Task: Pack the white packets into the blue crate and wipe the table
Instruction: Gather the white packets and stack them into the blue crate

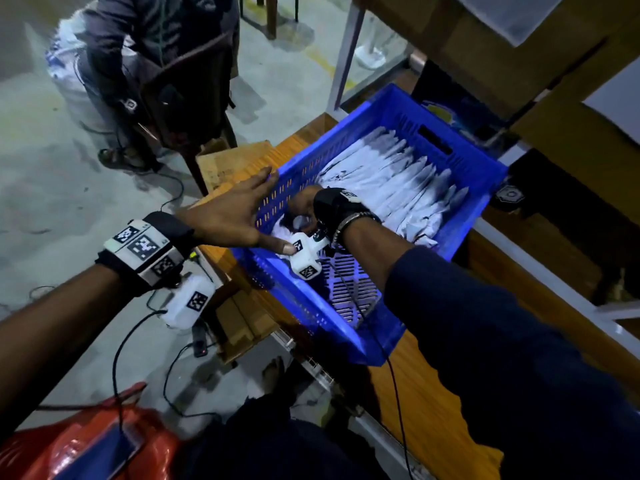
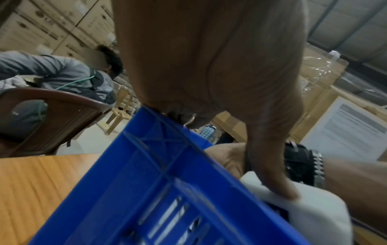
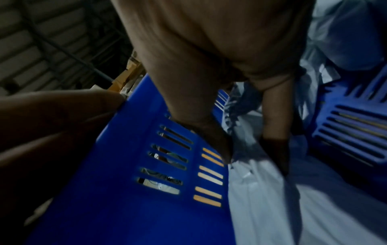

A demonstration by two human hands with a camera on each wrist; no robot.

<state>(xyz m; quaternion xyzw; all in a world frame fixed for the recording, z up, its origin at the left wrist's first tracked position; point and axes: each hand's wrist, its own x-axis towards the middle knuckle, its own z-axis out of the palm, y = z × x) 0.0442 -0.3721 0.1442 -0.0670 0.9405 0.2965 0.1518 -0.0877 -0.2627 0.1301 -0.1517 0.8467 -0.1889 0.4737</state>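
A blue crate (image 1: 332, 323) sits on the orange wooden table (image 1: 433, 410). Several white packets (image 1: 391, 181) lie in rows inside it. My left hand (image 1: 232, 209) rests flat on the crate's left rim (image 2: 157, 182) with fingers spread and straight. Its thumb touches the white camera housing on my right wrist. My right hand (image 1: 304, 206) is down in the crate's near-left corner. In the right wrist view its fingers (image 3: 217, 142) and thumb close on a crumpled white packet (image 3: 272, 207) beside the slotted wall (image 3: 125, 165).
A person (image 1: 156, 46) sits on a brown chair (image 1: 187, 98) on the floor at far left. A cardboard piece (image 1: 235, 164) lies at the table's far-left corner. A red bag (image 1: 86, 445) and cables lie near left. Cardboard boxes stand at the right.
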